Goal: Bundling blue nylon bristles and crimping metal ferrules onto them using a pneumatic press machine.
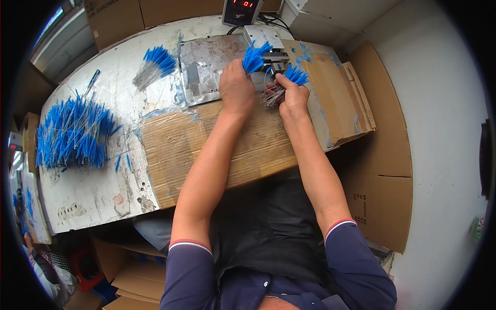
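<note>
My left hand (236,88) grips a bundle of thin wires with blue tips (254,56), the tips fanning out above my fist. My right hand (293,96) holds a second bundle; its blue tips (296,75) point up and its bare metal ends (271,95) spread toward my left hand. Both hands are close together in front of a small metal fixture (275,57) at the far side of the worktable. A grey metal plate (204,67) lies just left of my left hand.
A big heap of blue-tipped wires (75,133) lies at the table's left, with a smaller fan (154,64) behind it. Taped cardboard (175,150) covers the near table. A display box with red digits (241,10) stands at the back. Cardboard sheets (382,181) lean at right.
</note>
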